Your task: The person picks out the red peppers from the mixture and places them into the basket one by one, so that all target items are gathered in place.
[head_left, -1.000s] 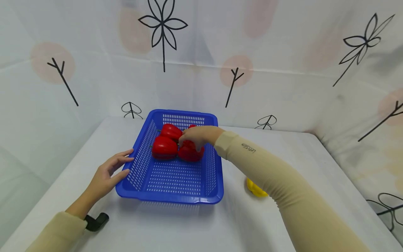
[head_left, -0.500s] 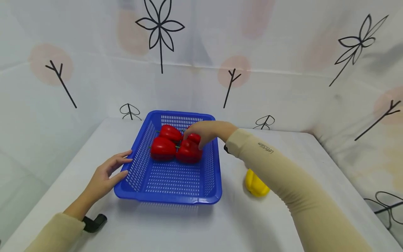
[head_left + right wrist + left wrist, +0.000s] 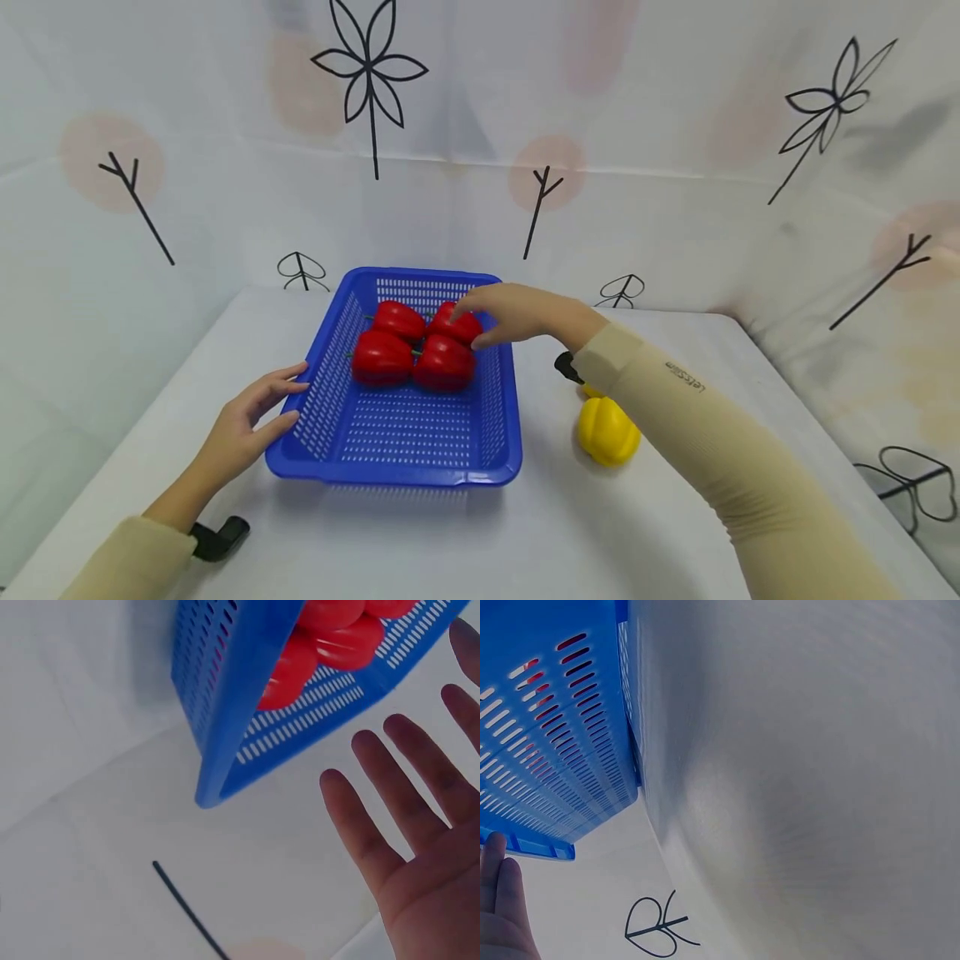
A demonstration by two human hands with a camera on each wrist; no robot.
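Note:
Several red bell peppers (image 3: 382, 358) sit grouped in the back half of a blue perforated plastic basket (image 3: 393, 477). My left hand (image 3: 243, 425) rests its fingertips against the basket's left rim, fingers extended and thumb apart. In the left wrist view, two fingers (image 3: 508, 896) touch the rim. Above the basket's right side hovers my right hand (image 3: 517, 312), holding nothing; its fingers are spread in the right wrist view. The thumb and fingertips are close to the back right red bell pepper (image 3: 452, 323); the head view does not settle whether they touch it.
On the white table (image 3: 555, 533), right of the basket, lies a yellow bell pepper (image 3: 609, 432). Behind it another yellow thing (image 3: 592, 390) is mostly hidden by my right sleeve. A white patterned cloth (image 3: 450, 125) stands at the back and sides.
My right hand has let go of a red bell pepper in the basket, risen and drawn back to the right, uncovering peppers. My left hand stays at the rim. The view shifts slightly.

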